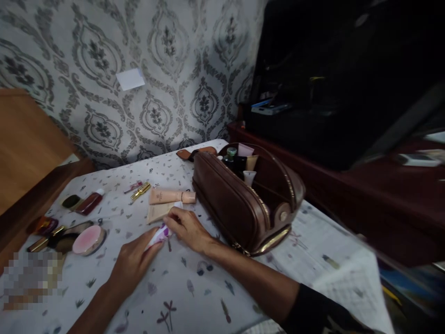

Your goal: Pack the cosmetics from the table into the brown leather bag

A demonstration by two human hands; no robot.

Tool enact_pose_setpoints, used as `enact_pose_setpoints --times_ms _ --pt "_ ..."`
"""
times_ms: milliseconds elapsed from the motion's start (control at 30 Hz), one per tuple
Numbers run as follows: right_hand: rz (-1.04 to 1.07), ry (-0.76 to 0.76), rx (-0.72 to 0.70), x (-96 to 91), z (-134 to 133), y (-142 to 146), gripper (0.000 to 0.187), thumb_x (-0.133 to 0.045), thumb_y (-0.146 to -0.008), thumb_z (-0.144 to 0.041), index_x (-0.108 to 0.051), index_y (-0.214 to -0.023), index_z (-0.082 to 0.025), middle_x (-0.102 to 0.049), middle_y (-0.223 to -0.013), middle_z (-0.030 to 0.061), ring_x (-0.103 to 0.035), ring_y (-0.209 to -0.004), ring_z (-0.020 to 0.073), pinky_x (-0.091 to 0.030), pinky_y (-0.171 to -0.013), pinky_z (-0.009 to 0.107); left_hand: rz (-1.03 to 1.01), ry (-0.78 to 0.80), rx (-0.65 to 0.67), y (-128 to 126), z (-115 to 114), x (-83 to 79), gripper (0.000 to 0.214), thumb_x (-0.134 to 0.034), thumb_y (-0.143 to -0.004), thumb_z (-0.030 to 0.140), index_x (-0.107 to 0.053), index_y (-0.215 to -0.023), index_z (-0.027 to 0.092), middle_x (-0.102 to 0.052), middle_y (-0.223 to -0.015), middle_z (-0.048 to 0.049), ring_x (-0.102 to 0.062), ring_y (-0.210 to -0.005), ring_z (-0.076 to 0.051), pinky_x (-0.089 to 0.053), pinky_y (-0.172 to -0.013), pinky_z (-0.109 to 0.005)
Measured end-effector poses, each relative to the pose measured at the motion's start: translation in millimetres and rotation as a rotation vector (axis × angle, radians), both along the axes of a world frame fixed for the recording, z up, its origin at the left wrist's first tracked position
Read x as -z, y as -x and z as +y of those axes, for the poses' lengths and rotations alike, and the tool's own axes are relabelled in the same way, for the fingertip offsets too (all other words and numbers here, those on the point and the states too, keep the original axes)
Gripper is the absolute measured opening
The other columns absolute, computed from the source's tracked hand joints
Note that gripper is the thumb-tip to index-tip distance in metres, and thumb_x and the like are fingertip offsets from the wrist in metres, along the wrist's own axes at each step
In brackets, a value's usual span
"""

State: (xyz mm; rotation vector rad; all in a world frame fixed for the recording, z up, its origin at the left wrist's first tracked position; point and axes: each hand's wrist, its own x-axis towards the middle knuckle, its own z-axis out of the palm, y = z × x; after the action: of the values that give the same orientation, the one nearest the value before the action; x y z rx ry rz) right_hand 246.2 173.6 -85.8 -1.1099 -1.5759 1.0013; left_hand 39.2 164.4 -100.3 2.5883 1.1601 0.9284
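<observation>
My left hand (131,260) and my right hand (187,228) meet over a small white and purple tube (158,235), both closed on it, low over the patterned white cloth (194,297). Just beyond the fingers lie a peach tube (171,196) and a beige sachet (158,212). To the right of my right hand stands an open brown leather toiletry bag (236,204) with several small bottles and tubes upright inside it.
Left on the cloth lie a pink round compact (88,240), a dark red bottle (89,203), gold lipsticks (140,191) and other small cosmetics. A brown case (194,152) lies behind the bag. A wooden headboard (24,139) rises left, a dark red shelf (365,185) right.
</observation>
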Motion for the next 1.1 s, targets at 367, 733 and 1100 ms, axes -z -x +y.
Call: enact_pose_setpoints --times_ms 367,733,1100 --pt "0.055 -0.029 0.062 -34.7 -27 -8 0.038 -0.064 -0.09 -0.051 -0.053 -0.072 -0.019 -0.047 -0.064 -0.0057 -0.044 -0.061 0.0102 -0.034 -0.058 0.023 -0.07 -0.132 -0.062 -12 -11 -28.7 0.029 -0.053 -0.097 0.045 -0.067 -0.11 0.022 -0.079 -0.099 -0.0027 -0.077 -0.081 -0.018 -0.06 -0.068 -0.02" --pt "0.208 -0.053 0.059 -98.0 -83 -81 0.036 -0.071 -0.087 -0.051 -0.066 -0.097 -0.017 -0.063 -0.082 0.0014 -0.056 -0.072 0.0127 -0.046 -0.064 0.024 -0.317 0.466 0.104 -90 -40 -95.7 0.028 -0.063 -0.092 0.045 -0.068 -0.108 0.021 -0.074 -0.082 0.0002 -0.069 -0.072 -0.015 -0.055 -0.065 -0.021" --pt "0.197 0.032 0.229 -125.8 -113 -126 0.042 -0.075 -0.08 -0.056 -0.067 -0.088 -0.016 -0.064 -0.071 0.0007 -0.057 -0.057 0.0101 -0.051 -0.054 0.022 -0.47 0.989 0.416 -139 -45 -115.6 0.037 -0.066 -0.091 0.049 -0.069 -0.114 0.02 -0.075 -0.09 -0.0031 -0.069 -0.076 -0.013 -0.055 -0.069 -0.02"
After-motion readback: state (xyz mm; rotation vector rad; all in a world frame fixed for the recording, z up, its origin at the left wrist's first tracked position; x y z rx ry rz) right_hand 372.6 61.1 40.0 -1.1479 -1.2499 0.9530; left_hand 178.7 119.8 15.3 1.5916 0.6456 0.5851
